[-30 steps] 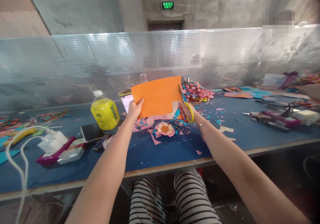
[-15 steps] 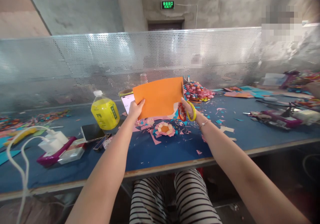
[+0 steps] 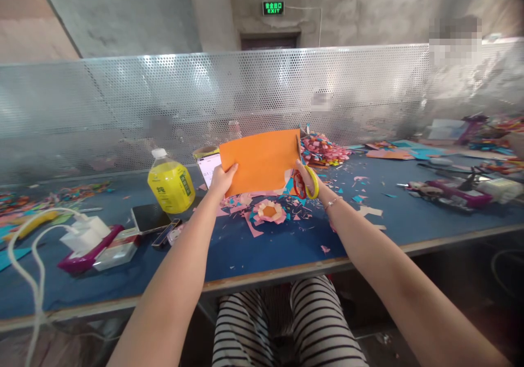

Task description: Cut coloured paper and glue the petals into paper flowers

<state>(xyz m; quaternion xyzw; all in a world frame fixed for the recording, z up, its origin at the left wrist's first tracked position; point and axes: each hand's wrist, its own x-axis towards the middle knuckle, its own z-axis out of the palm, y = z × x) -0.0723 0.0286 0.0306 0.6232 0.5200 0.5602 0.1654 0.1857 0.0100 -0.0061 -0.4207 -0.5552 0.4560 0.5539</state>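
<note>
Raised above the table is an orange sheet of paper (image 3: 260,162), its lower right corner cut away. My left hand (image 3: 224,180) pinches its left edge, thumb in front. At the right edge my right hand (image 3: 303,174) is closed on scissors (image 3: 313,182) with red and yellow handles; their dark blades point up along the paper's edge. Whether the right fingers also touch the sheet is hard to see. Below the sheet lies a folded paper flower (image 3: 269,212), pink outside with an orange centre, among pink and blue scraps (image 3: 241,202).
A yellow bottle (image 3: 171,184), a dark phone (image 3: 149,218) and a purple power strip with white plugs (image 3: 84,258) stand left. A lit phone (image 3: 208,169) leans behind the sheet. A heap of folded paper pieces (image 3: 325,149) lies behind right, before a perforated metal screen (image 3: 360,94).
The view has shifted very slightly. Both hands keep their hold on the sheet and scissors, and more of the dark blade shows at the paper's right edge.
</note>
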